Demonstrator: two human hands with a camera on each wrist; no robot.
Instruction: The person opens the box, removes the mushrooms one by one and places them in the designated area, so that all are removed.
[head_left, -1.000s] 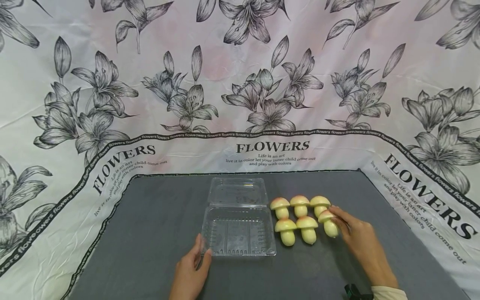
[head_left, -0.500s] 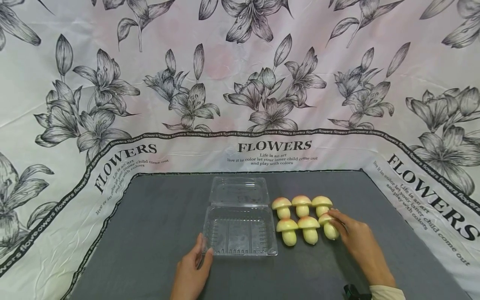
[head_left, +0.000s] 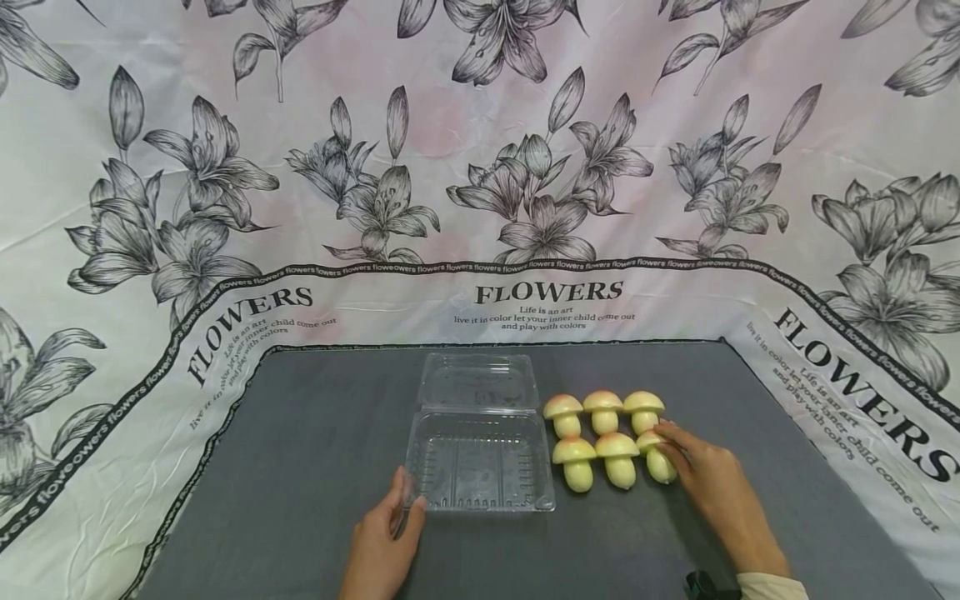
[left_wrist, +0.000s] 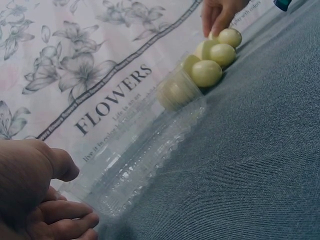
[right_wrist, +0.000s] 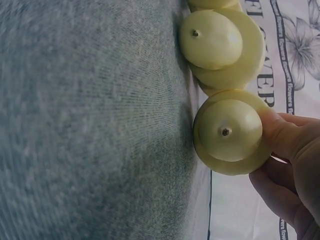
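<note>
Mushroom-shaped pieces, pale yellow with reddish-tinted caps, lie in two rows of three on the right of the table. My right hand [head_left: 720,483] pinches the cap of the right-hand mushroom [head_left: 660,462] in the near row, which rests on the table beside its neighbour [head_left: 617,462]. In the right wrist view, that mushroom [right_wrist: 227,132] shows its stem end, with thumb and fingers at the cap's edge. To the left, a clear plastic clamshell container [head_left: 476,467] stands with its lid [head_left: 476,383] folded back. My left hand [head_left: 386,533] holds its near left corner between thumb and fingers.
Grey cloth covers the table [head_left: 315,433]. A white flower-printed curtain [head_left: 540,317] encloses the back and sides. Near the right wrist, a small dark object [head_left: 705,585] shows at the bottom edge.
The right-hand near mushroom has shifted slightly down and closer to its row under my right hand. My left hand and the container keep their places.
</note>
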